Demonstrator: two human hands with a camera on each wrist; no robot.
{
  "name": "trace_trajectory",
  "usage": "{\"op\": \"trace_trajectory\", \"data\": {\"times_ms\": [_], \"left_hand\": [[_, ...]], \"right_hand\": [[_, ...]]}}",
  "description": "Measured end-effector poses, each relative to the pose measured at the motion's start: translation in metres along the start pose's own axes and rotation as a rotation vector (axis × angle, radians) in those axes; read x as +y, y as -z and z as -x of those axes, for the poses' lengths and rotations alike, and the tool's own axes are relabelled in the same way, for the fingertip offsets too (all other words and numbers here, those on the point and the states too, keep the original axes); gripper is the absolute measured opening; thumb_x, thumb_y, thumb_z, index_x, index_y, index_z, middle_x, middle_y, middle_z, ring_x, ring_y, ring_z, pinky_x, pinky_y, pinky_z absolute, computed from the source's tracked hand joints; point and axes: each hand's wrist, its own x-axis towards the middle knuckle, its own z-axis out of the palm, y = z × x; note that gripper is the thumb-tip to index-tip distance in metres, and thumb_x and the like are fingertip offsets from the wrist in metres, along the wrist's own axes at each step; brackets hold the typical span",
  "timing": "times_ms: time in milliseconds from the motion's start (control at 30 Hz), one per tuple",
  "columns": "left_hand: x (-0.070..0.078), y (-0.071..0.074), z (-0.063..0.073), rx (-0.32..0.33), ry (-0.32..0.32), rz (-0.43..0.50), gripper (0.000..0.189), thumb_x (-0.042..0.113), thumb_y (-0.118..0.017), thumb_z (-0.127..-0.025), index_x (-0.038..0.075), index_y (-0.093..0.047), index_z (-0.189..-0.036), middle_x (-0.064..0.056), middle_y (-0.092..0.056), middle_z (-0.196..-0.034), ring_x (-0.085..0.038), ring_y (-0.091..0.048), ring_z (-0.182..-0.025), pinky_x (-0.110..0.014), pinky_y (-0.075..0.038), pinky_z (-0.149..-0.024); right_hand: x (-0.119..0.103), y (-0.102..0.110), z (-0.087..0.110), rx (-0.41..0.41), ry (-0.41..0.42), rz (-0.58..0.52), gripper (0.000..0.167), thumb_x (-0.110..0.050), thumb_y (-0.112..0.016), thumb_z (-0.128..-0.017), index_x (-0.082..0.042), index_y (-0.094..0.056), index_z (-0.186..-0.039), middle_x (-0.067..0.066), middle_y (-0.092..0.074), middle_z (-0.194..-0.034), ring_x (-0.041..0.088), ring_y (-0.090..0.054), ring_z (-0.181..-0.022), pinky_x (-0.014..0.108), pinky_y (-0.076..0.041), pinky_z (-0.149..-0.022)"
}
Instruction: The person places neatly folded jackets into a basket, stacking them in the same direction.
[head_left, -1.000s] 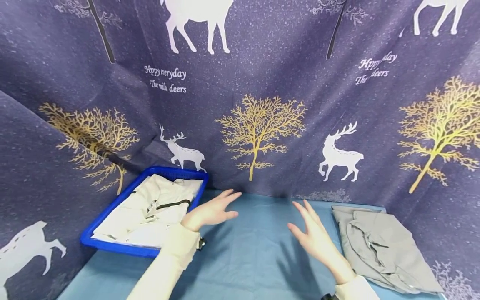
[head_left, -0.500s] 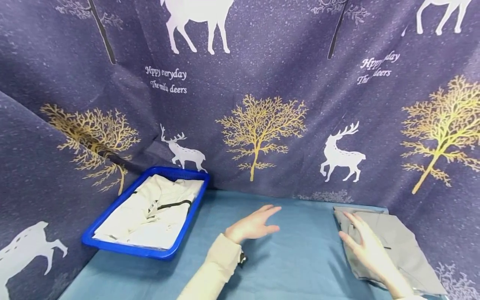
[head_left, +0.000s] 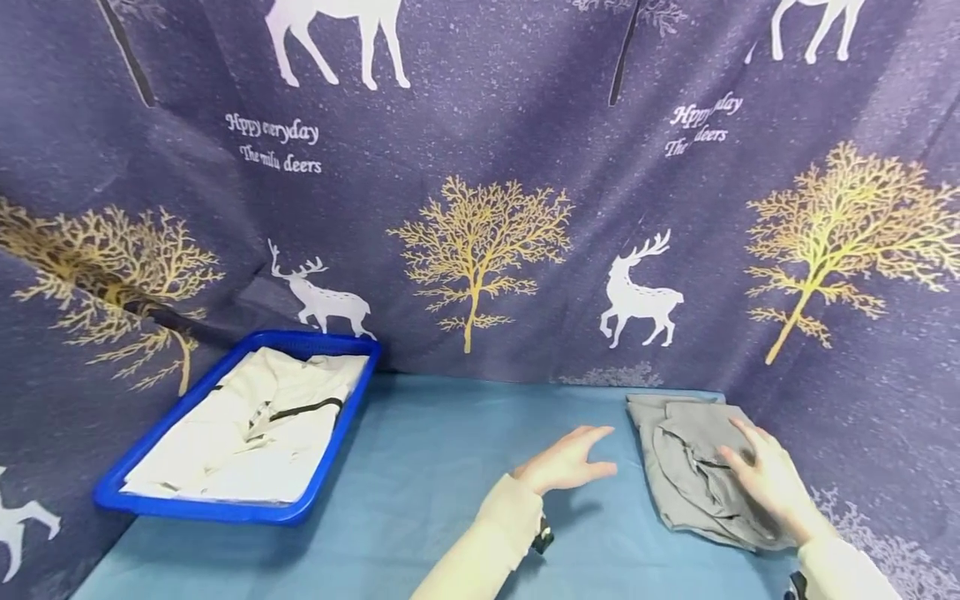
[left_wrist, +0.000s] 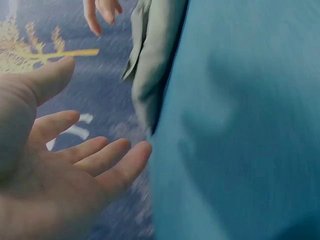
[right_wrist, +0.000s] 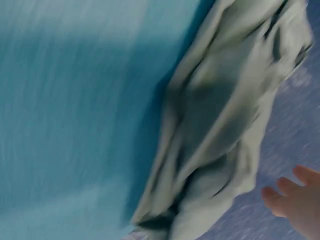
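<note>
A folded grey garment [head_left: 682,467] lies on the right side of the blue-covered table, its layers creased and rumpled. Over its right part hovers my right hand [head_left: 772,479], fingers spread and nothing held. My left hand [head_left: 566,462] is in the air over the table, left of the garment, with thumb and fingers apart and pointing toward it. In the left wrist view my left hand [left_wrist: 85,155] shows an empty palm beside the garment's edge [left_wrist: 155,60]. The right wrist view has the grey cloth [right_wrist: 215,115] across the middle and my right fingertips [right_wrist: 287,187] at the lower right.
A blue plastic basket [head_left: 202,510] stands at the left, holding folded white garments [head_left: 247,433] with a black strip. Behind the blue tablecloth [head_left: 420,433] hangs a dark purple curtain [head_left: 525,108] printed with deer and trees.
Both hands have moved right, from the table's middle toward the grey garment; the right hand is now over it. The head view has turned slightly right.
</note>
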Motion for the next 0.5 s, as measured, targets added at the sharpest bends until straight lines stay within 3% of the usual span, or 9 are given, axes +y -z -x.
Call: {"op": "trace_trajectory", "data": {"times_ms": [100,200,400,500], "left_hand": [[0.009,-0.019,-0.019,-0.007,-0.007,0.031,0.064,0.038,-0.062,-0.097,0.016,-0.038,-0.152,0.0,-0.04,-0.15,-0.012,-0.037,-0.137,-0.026,-0.034,-0.107],[0.015,-0.034,-0.036,-0.016,0.025,0.106,0.066,0.039,-0.062,-0.096,0.016,-0.037,-0.152,-0.001,-0.04,-0.151,-0.014,-0.037,-0.137,-0.029,-0.036,-0.106],[0.023,-0.05,-0.058,0.034,0.234,0.329,0.07,0.04,-0.065,-0.094,0.023,-0.034,-0.154,-0.007,-0.035,-0.153,-0.024,-0.035,-0.139,-0.043,-0.038,-0.106],[0.027,-0.059,-0.067,0.049,0.308,0.552,0.075,0.032,-0.067,-0.094,0.021,-0.027,-0.156,-0.017,-0.023,-0.157,-0.033,-0.046,-0.131,-0.049,-0.046,-0.098]], "right_hand": [[0.021,0.006,0.005,0.009,-0.035,0.04,0.053,-0.021,-0.059,-0.098,0.008,-0.041,-0.139,0.046,-0.038,-0.127,0.063,-0.035,-0.115,0.074,-0.026,-0.091],[0.035,0.012,0.01,-0.01,-0.094,0.058,0.053,-0.024,-0.056,-0.099,0.009,-0.04,-0.137,0.045,-0.038,-0.126,0.063,-0.035,-0.115,0.073,-0.027,-0.091],[0.044,0.005,0.006,-0.167,-0.273,0.042,0.068,-0.034,-0.053,-0.1,0.014,-0.03,-0.142,0.048,-0.032,-0.134,0.064,-0.033,-0.121,0.07,-0.03,-0.097],[0.047,0.002,0.004,-0.214,-0.32,0.063,0.072,-0.035,-0.054,-0.099,0.015,-0.028,-0.143,0.045,-0.031,-0.138,0.063,-0.033,-0.123,0.067,-0.031,-0.099]]}}
